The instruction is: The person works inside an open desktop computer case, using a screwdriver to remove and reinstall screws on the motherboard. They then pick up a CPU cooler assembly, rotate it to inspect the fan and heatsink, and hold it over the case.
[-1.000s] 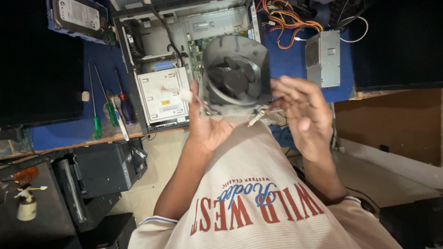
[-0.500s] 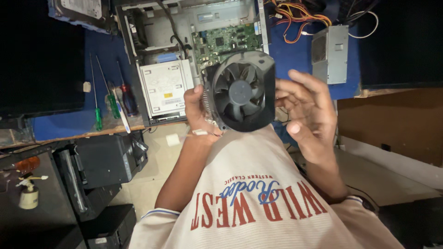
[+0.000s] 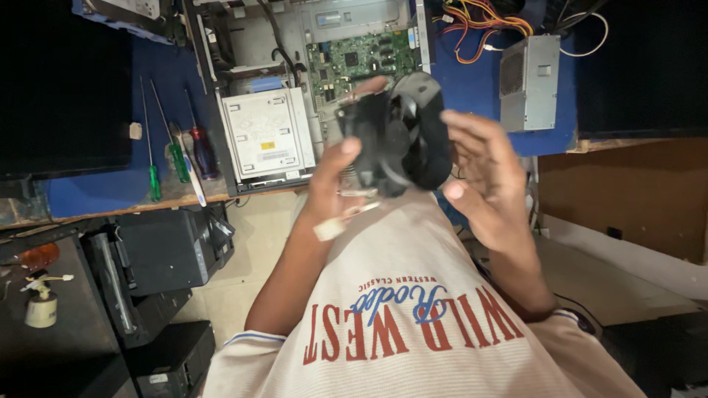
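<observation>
Between your fingers, left hand clamps the black cooling fan, right hand spread open beside it: turn it slowly, clear of the open computer case.

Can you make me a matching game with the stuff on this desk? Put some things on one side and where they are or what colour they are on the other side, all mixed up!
Things:
1. Black cooling fan
2. Screwdriver with the thin shaft
3. Grey power supply box
4. Circuit board

Place or colour:
A. Green, inside the open computer case
B. On the blue mat, far right, with coloured wires behind it
C. Held up in the left hand, right hand close beside it
D. Green handle, lying left of the case

Pairs: 1-C, 2-D, 3-B, 4-A
</observation>
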